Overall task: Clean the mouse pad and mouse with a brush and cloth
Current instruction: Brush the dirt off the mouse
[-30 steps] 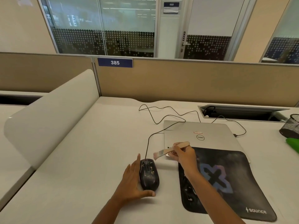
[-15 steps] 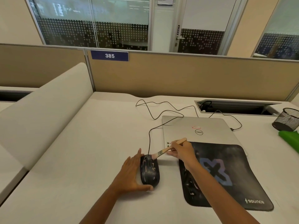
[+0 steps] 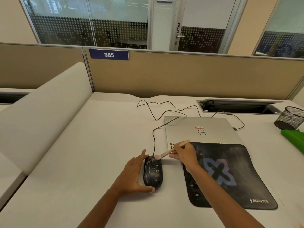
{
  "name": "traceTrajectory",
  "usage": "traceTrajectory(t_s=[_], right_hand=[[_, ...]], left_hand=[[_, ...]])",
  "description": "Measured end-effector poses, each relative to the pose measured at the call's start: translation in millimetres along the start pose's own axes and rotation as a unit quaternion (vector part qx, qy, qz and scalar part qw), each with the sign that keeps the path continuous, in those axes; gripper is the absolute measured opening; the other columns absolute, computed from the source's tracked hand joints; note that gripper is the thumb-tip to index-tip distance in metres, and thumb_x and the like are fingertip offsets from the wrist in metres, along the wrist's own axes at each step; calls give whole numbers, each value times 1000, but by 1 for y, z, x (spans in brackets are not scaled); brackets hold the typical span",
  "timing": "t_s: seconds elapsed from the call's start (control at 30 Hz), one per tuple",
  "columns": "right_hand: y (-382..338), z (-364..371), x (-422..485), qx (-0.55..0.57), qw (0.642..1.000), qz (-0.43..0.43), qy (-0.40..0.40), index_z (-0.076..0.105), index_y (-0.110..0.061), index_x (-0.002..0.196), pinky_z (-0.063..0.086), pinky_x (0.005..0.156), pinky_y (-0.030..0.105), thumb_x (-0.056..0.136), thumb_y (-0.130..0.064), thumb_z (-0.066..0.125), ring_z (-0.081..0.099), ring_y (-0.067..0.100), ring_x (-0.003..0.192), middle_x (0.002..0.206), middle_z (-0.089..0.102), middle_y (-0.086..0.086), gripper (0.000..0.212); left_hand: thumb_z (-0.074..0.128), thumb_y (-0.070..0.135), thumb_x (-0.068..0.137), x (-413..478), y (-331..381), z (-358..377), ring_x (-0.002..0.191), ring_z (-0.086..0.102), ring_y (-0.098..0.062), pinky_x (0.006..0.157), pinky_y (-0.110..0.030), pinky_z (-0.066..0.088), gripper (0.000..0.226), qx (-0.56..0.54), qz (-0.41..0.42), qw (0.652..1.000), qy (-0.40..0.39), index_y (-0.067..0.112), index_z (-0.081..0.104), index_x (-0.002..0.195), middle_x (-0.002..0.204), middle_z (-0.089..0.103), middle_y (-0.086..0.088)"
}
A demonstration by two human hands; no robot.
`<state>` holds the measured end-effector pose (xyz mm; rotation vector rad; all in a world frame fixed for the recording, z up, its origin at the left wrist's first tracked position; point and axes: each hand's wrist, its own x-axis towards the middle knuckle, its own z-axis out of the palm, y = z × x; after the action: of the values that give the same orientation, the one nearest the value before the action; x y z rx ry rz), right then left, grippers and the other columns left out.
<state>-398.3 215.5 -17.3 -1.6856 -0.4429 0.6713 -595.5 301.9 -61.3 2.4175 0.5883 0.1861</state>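
A black wired mouse (image 3: 153,173) with pale specks lies on the white desk, left of the black mouse pad (image 3: 230,176). My left hand (image 3: 133,176) cups the mouse's left side, with the thumb under its near end. My right hand (image 3: 185,155) pinches a small wooden-handled brush (image 3: 172,149). The brush's pale bristles touch the far end of the mouse. A green cloth (image 3: 294,139) lies at the desk's right edge.
A shut silver laptop (image 3: 202,129) lies behind the pad, which overlaps its near edge. The mouse cable (image 3: 153,137) loops toward a cable slot (image 3: 236,106). A black mesh cup (image 3: 290,118) stands at far right. A partition wall runs along the back and a curved divider on the left.
The brush came down from above the mouse until its bristles reached the mouse's far end. My left hand stays on the mouse. The view has shifted slightly.
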Motion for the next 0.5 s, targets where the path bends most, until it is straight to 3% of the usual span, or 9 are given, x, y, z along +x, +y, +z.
traceTrajectory(t_s=[0.1,0.27,0.5], right_hand=[[-8,-6,2,-45,998,-40,21,57,-5,84,55,55,17,87,-6,57,63,14,69,80,62,10,3],[-14,3,-9,16,999,-22,-20,56,-12,74,54,50,15,87,-4,57,65,15,63,72,62,8,16],[-11,-14,-20,-5,998,-55,-5,57,-10,81,53,50,12,88,-5,56,66,13,67,78,64,10,9]], left_hand=[[55,80,51,0,3,-1,126,14,7,114,-24,9,116,-2,3,1000,-2,47,-22,130,139,9,32],[52,81,50,-1,5,-3,126,15,7,113,-22,10,115,5,6,1000,-3,45,-21,131,139,11,30],[55,79,52,-1,2,-1,125,17,6,110,-19,10,115,2,5,1000,1,43,-18,133,148,18,21]])
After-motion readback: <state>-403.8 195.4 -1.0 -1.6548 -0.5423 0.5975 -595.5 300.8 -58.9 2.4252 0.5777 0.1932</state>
